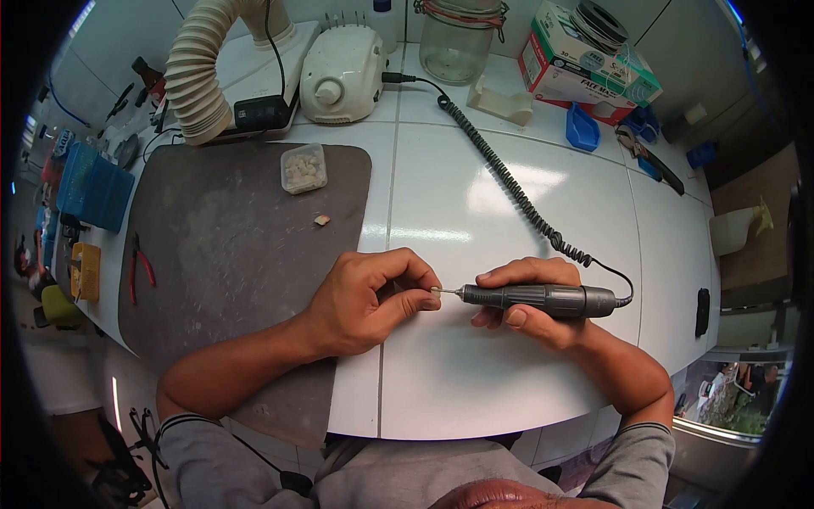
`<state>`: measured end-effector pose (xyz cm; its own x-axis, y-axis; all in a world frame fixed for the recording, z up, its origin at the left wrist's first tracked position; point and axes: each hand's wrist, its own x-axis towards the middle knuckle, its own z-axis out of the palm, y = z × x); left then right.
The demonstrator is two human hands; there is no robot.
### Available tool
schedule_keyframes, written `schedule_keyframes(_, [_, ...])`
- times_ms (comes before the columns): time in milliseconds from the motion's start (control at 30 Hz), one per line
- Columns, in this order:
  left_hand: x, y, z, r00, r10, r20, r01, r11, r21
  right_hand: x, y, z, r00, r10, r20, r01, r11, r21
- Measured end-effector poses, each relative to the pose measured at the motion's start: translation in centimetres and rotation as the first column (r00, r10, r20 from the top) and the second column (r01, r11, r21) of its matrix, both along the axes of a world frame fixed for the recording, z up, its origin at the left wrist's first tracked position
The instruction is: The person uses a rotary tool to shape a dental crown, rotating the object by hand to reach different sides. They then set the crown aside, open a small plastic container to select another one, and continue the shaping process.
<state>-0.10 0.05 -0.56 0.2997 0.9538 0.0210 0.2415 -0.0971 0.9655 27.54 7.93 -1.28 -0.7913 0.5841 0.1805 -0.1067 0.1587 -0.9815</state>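
My right hand (543,310) is wrapped round a dark grey rotary tool handpiece (543,299), which lies level and points left. A thin metal bit (452,291) sticks out of its nose. At the bit's end, my left hand (365,297) pinches a small pale piece (436,291) between thumb and forefinger; its exact kind is too small to make out. From the handpiece's rear, a coiled black cord (509,178) runs up to a white control unit (343,75) with a round knob.
A brown mat (229,229) bears a small tub of pale bits (303,168), a loose shell-like chip (322,220) and red-handled pliers (137,267). Behind stand a ribbed hose (195,76), a glass jar (455,47) and a face mask box (585,68). Blue trays (582,127) lie at right.
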Motion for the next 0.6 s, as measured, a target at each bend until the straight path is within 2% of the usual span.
schedule_keyframes(167, [0.09, -0.02, -0.08, 1.0, 0.005, 0.021, -0.006, 1.0, 0.026, -0.11, -0.02, -0.05, 0.999, 0.004, -0.036, -0.004, 1.0, 0.001])
schedule_keyframes(267, [0.18, -0.07, -0.02, 0.999, 0.014, 0.033, -0.015, 1.0, 0.013, -0.07, -0.13, 0.37, 0.999, -0.018, 0.033, 0.019, 1.0, -0.02])
schedule_keyframes(367, [0.11, -0.02, 0.16, 1.0, 0.004, -0.001, -0.004, 1.0, 0.027, -0.07, -0.05, 0.09, 1.0, 0.006, -0.025, -0.006, 1.0, -0.006])
schedule_keyframes(600, [0.12, -0.03, -0.01, 1.0, 0.01, 0.017, -0.011, 0.999, 0.03, -0.01, -0.05, 0.28, 1.0, -0.004, 0.009, 0.004, 1.0, -0.006])
